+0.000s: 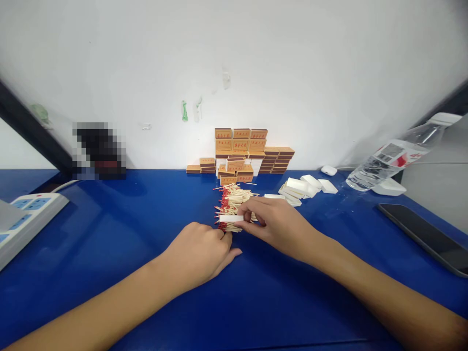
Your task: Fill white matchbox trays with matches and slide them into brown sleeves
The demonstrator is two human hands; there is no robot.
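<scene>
A heap of red-tipped matches (234, 200) lies on the blue table (109, 234) just ahead of my hands. My right hand (274, 222) pinches a small white matchbox tray (231, 218) at the near edge of the heap, its fingers curled round the tray's end. My left hand (199, 253) rests on the table beside it with fingers curled at the heap's edge; whether they hold any matches is hidden. Behind the heap, orange matchbox sleeves (241, 146) are stacked against the white wall.
Several empty white trays (303, 187) lie right of the heap. A clear water bottle (387, 163) lies at the far right, a dark phone (427, 239) near the right edge. A white power strip (25, 214) sits at the left edge. A white earbud case (328, 170) rests by the wall.
</scene>
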